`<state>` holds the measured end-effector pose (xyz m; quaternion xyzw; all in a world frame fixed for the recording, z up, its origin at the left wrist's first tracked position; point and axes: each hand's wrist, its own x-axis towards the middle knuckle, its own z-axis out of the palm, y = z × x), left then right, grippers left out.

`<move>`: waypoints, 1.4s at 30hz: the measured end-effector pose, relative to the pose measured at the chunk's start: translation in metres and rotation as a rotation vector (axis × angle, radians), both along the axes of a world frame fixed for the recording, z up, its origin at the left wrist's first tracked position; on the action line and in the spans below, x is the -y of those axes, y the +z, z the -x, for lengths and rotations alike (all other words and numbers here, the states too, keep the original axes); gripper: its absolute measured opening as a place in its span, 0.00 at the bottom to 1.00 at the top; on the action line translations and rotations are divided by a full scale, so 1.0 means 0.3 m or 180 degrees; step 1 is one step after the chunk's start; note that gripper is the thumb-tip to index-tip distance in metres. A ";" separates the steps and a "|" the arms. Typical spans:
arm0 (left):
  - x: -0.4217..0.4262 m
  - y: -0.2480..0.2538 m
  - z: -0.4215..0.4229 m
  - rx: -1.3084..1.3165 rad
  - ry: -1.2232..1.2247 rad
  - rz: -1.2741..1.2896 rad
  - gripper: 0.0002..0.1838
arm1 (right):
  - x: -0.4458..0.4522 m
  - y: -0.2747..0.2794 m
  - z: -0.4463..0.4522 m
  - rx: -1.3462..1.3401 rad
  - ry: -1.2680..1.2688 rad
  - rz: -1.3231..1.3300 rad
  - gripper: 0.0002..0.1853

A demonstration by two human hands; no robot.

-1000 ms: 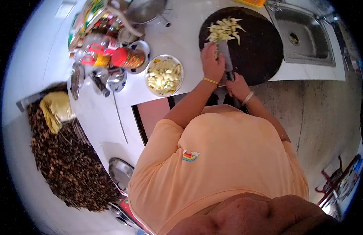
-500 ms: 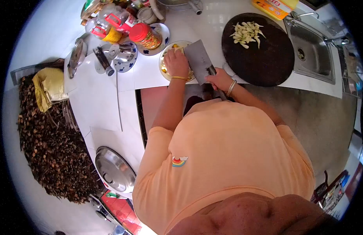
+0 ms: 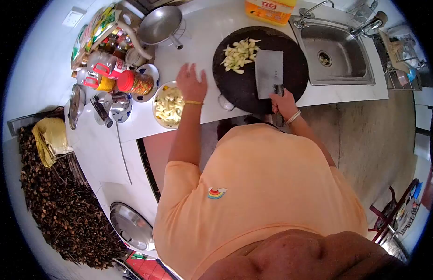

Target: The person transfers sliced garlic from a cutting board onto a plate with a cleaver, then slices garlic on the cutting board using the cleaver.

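My right hand (image 3: 282, 104) is wrapped round the handle of a cleaver (image 3: 269, 74). The broad blade lies over the round dark chopping board (image 3: 291, 56), right beside a heap of pale cut vegetable pieces (image 3: 240, 55). My left hand (image 3: 192, 83) is empty with its fingers spread. It hovers between the board and a plate (image 3: 157, 119) piled with similar pale pieces (image 3: 170, 104), near that plate's right rim.
A steel sink (image 3: 335, 56) is set at the right, with an orange-labelled oil jug (image 3: 271, 10) behind the board. At the left stand a red-lidded jar (image 3: 135, 83), bottles, and a metal wok (image 3: 160, 24). A lidded pot (image 3: 131, 226) sits lower left.
My left hand has left the plate, and its pieces now show. My right hand has carried the cleaver from beside the plate to over the board. The view has shifted right.
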<state>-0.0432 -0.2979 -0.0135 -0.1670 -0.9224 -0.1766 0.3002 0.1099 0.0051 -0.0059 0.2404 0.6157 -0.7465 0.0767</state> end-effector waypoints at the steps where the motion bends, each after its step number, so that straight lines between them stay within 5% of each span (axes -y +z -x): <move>1: -0.120 0.012 0.015 0.0043 -0.0179 -0.0089 0.24 | -0.060 0.005 -0.004 -0.0010 -0.0006 0.0018 0.10; 3: -0.327 0.055 0.067 0.0396 -0.0688 0.0065 0.27 | -0.170 0.024 -0.005 0.0088 -0.0074 -0.0090 0.09; 9: -0.688 0.017 0.261 0.2263 -0.0304 0.1478 0.32 | -0.398 -0.014 -0.011 0.0109 0.0007 -0.0308 0.11; 12: -0.669 -0.047 0.252 0.2218 -0.0469 0.1327 0.26 | -0.449 0.002 -0.010 0.0171 0.0160 -0.0347 0.11; 14: -0.625 -0.108 0.223 0.1337 -0.1131 0.1022 0.20 | -0.461 -0.009 -0.001 0.0141 0.0204 -0.0275 0.11; 22: -0.543 -0.048 0.023 0.0927 -0.1649 0.1019 0.17 | -0.445 -0.025 0.071 0.0233 0.0475 -0.0289 0.12; 39: -0.652 0.032 0.055 0.1793 -0.1837 0.1093 0.12 | -0.412 -0.033 0.102 0.0231 0.0498 -0.0634 0.12; 42: -0.764 -0.042 0.040 0.1983 -0.1761 0.0213 0.10 | -0.413 0.032 0.117 0.0263 0.0576 -0.0911 0.13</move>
